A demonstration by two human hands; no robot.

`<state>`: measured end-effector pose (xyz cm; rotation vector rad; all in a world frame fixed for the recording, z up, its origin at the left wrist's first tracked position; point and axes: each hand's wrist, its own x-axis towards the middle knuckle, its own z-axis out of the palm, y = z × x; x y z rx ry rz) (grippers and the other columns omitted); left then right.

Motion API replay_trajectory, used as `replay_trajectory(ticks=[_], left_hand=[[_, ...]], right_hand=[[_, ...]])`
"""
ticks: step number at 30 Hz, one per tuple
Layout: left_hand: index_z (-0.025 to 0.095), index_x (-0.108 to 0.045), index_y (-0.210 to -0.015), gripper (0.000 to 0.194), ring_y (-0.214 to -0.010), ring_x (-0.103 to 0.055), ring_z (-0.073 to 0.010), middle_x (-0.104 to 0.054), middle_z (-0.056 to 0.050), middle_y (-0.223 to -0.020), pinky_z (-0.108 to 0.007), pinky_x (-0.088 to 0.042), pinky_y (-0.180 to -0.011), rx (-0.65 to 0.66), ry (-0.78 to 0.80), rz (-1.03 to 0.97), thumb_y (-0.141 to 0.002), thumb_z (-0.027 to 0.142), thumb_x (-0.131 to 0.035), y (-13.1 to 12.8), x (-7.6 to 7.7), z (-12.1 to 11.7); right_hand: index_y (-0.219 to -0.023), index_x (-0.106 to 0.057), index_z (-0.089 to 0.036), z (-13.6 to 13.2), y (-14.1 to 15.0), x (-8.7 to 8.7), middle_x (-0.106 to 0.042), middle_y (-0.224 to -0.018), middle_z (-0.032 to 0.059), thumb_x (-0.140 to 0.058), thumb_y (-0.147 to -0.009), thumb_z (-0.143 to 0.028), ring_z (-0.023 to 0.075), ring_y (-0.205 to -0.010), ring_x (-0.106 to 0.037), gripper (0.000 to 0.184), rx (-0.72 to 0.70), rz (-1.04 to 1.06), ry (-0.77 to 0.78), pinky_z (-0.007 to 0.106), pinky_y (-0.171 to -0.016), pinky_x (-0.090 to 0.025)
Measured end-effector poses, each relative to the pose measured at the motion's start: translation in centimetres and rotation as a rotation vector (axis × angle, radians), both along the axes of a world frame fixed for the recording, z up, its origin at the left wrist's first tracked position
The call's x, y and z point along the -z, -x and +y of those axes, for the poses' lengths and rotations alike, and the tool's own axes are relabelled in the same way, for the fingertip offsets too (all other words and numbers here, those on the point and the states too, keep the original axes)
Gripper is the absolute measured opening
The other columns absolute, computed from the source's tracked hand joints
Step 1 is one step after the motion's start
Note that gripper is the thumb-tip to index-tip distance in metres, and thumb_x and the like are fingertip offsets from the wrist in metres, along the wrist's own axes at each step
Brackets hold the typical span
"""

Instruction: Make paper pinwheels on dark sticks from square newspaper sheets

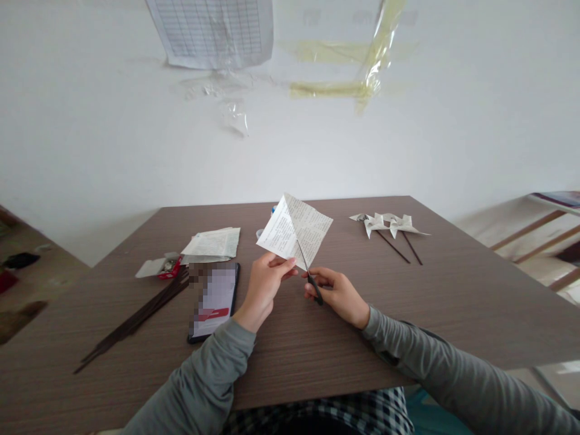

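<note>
My left hand (266,281) pinches the lower corner of a folded sheet of printed paper (294,231) and holds it up above the wooden table (444,290). My right hand (338,293) grips small black-handled scissors (309,272), whose blades reach up into the paper's lower edge. Both hands are close together near the middle of the table.
A phone (215,300) lies left of my left hand, with a bundle of dark sticks (136,320) beside it. Behind them are a stack of printed paper (212,243) and a small open box (164,266). Two paper pinwheels on sticks (392,226) lie at the back right.
</note>
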<state>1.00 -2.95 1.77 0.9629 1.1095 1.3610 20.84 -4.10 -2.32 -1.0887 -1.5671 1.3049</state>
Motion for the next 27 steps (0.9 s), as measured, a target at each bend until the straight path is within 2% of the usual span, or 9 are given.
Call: replay_trajectory(ticks=[13, 21, 27], left_hand=[[0.018, -0.083, -0.079, 0.03, -0.069, -0.074, -0.0179, -0.082, -0.003, -0.078, -0.034, -0.067, -0.076, -0.01, 0.019, 0.008, -0.063, 0.03, -0.104, -0.01, 0.08, 0.07], [0.018, -0.083, -0.081, 0.033, -0.071, -0.074, -0.0179, -0.083, -0.003, -0.08, -0.034, -0.067, -0.077, -0.009, 0.022, 0.002, -0.06, 0.032, -0.105, -0.03, 0.11, 0.04], [0.019, -0.079, -0.076, 0.036, -0.071, -0.074, -0.0183, -0.08, -0.002, -0.076, -0.033, -0.067, -0.077, -0.007, 0.015, 0.013, -0.059, 0.036, -0.106, 0.02, 0.09, 0.04]], right_hand=[[-0.11, -0.087, -0.025, -0.13, 0.0, -0.4, -0.079, -0.074, 0.0056, -0.096, -0.08, -0.076, 0.027, -0.067, -0.07, 0.06, -0.005, -0.02, 0.003, 0.043, -0.07, -0.058], [-0.107, -0.088, -0.023, -0.05, 0.11, -0.41, -0.08, -0.073, 0.0061, -0.102, -0.077, -0.069, 0.0296, -0.07, -0.073, 0.057, -0.011, 0.019, 0.027, 0.044, -0.072, -0.061], [-0.11, -0.088, -0.025, -0.04, 0.24, -0.1, -0.081, -0.077, 0.0055, -0.102, -0.076, -0.07, 0.0291, -0.073, -0.077, 0.058, -0.028, 0.034, 0.053, 0.043, -0.074, -0.064]])
